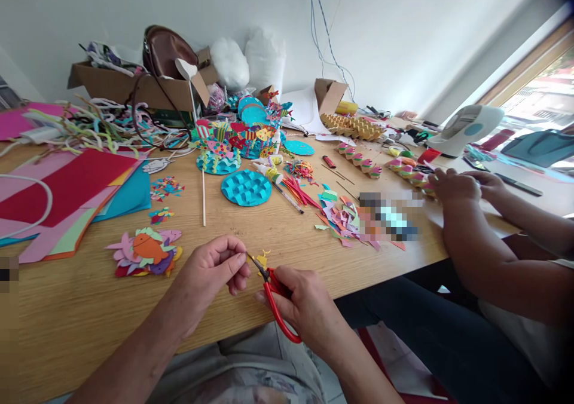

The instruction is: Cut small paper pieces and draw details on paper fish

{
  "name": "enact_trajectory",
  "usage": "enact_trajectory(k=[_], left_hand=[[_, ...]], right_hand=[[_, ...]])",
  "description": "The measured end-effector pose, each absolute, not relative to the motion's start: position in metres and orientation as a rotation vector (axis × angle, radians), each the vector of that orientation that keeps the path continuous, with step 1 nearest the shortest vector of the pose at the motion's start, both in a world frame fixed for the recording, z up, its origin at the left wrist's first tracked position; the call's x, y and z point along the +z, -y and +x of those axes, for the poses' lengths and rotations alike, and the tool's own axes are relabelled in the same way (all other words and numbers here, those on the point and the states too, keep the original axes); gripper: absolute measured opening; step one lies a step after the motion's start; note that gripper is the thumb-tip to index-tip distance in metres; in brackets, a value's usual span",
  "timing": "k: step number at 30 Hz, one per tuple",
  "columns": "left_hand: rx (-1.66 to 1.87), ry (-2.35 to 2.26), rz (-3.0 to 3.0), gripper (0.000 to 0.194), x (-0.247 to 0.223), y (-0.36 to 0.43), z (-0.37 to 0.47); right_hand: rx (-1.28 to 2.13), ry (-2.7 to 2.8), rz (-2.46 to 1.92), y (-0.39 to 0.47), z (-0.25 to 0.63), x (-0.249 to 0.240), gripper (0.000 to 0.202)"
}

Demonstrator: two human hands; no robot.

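Observation:
My right hand (309, 302) grips a pair of scissors (280, 317) with red handles, the blades pointing up and left. Their tips meet the fingers of my left hand (224, 263), which is closed in a pinch; whatever it holds is too small or hidden to make out. Yellow paper scraps (260, 262) lie on the table just behind the blades. To the left of my left hand is a pile of colourful paper fish cut-outs (147, 251), an orange one on top. A blue round piece with woven paper strips (246, 187) lies beyond my hands.
Paper scraps (343, 219) are spread right of centre. Coloured paper sheets (63, 195) are stacked at left. Glue bottles (271, 174), a wooden stick (204, 198) and decorated fish crafts (228, 138) stand or lie farther back. A co-worker's hands (461, 186) work at right.

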State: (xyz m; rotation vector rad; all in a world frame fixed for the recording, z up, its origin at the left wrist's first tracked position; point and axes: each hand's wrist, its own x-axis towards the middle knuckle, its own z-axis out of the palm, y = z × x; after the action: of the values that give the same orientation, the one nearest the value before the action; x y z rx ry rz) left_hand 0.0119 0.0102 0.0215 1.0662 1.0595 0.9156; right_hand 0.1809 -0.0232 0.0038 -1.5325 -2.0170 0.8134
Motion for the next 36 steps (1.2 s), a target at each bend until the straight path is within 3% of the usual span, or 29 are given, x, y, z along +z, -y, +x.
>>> enact_trajectory(k=[16,36], left_hand=[[0.911,-0.95,1.173,0.014,0.012,-0.008,0.01],[0.896,-1.026,1.183,0.014,0.018,-0.01,0.011]], right_hand=[[0.84,1.991,-1.511,0.023,0.174,0.003,0.032],[0.846,2.02,-1.495,0.023,0.182,0.009,0.037]])
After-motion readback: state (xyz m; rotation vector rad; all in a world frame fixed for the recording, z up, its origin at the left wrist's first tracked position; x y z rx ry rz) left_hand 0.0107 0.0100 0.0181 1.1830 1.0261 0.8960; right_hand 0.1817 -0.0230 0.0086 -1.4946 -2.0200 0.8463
